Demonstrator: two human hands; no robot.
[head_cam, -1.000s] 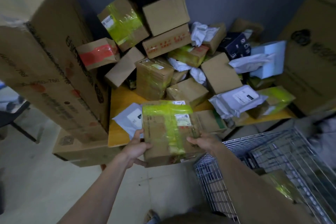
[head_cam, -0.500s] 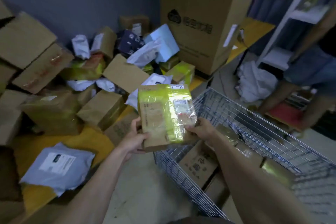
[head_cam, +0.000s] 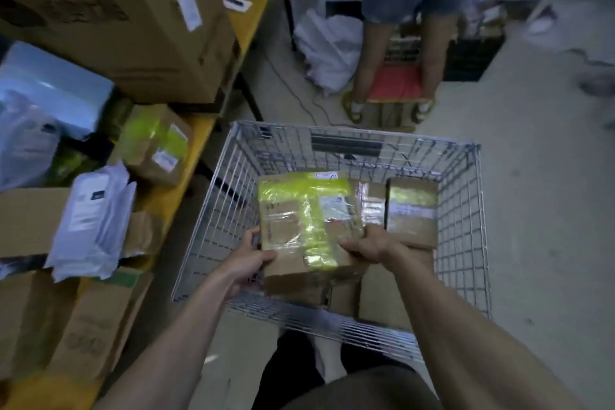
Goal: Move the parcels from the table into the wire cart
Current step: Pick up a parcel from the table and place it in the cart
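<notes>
Over the wire cart, left hand, right hand gripping taped parcel

Brown parcel, yellow-green tape

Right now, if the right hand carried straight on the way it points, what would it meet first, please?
The right hand points forward-left and already grips the taped parcel, so that comes first; beyond it, probably the wire cart wall, though depth is unclear.
</notes>
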